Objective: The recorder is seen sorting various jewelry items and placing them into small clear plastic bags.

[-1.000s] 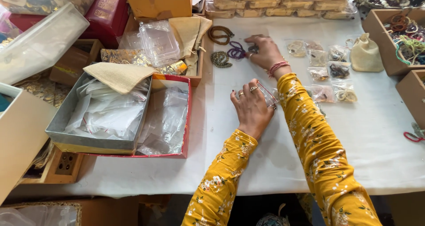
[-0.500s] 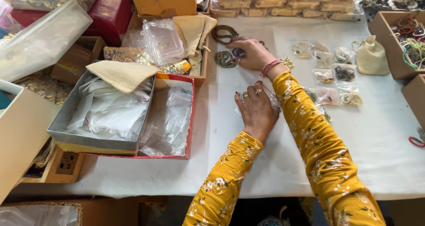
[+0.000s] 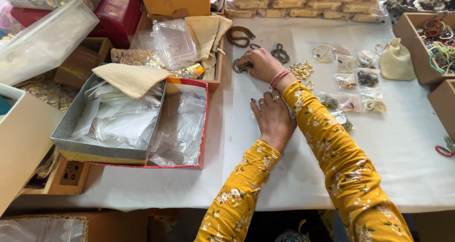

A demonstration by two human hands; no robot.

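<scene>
White table (image 3: pixel 388 142): right hand (image 3: pixel 259 64) pinching green bangle (image 3: pixel 238 66); left hand (image 3: pixel 272 118) flat, released.

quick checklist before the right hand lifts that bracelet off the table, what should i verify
1. Right hand on a bracelet: ok, its fingers rest on the dark bracelet at the far side of the white table.
2. Grip closed around it: cannot tell, the fingertips hide the contact.
3. Left hand out of the way: ok, it lies flat on the table, nearer than the right.
4. Other bracelets apart: ok, the brown bracelet and the dark chain lie separate.
5. Small clear bags undisturbed: ok, laid out to the right.
6. Box of plastic bags within reach: ok, open at left.
</scene>
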